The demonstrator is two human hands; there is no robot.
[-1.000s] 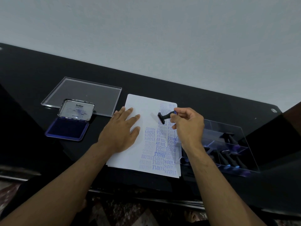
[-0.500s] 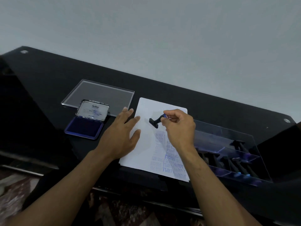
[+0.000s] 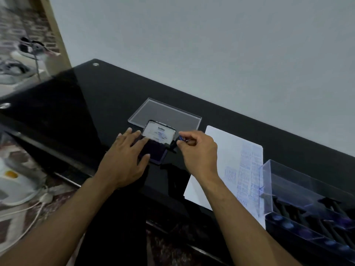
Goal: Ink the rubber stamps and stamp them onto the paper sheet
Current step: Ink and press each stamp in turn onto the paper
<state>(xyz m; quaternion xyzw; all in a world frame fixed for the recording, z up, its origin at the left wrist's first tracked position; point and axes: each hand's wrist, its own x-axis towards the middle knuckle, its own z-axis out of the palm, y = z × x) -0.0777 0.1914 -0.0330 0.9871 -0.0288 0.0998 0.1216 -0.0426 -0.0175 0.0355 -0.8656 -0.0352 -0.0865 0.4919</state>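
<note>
While the left hand (image 3: 124,160) lies flat with straight fingers across the near left part of the open ink pad (image 3: 156,150), the right hand (image 3: 197,150) pinches a small dark rubber stamp (image 3: 175,144), its grip clamped on the handle, at the pad's right edge. The paper sheet (image 3: 226,150), printed blue along its right side, lies on the black counter (image 3: 96,112) beside a clear stamp box (image 3: 278,179).

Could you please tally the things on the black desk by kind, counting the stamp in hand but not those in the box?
Ink pad: 1
Clear lid: 1
Paper sheet: 1
Clear stamp box: 1
Held stamp: 1
Total: 5
</note>
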